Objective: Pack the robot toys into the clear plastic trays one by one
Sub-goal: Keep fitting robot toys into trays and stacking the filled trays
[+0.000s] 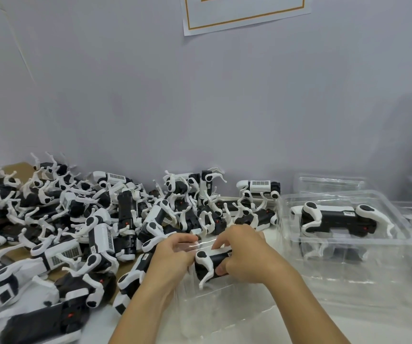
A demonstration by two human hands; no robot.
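Loose pile of robot toys (80, 227) from 9 to 11 o'clock, crowding the work spot.
Left hand (172, 254) pinching rim of clear tray (224, 306).
Right hand (239, 254) curled round robot toy (212, 263), at centre, over tray mouth.
Best lowered level, legs tucked clear of rim.
Packed tray (344, 219) near at 3 o'clock; free table only toward 6.
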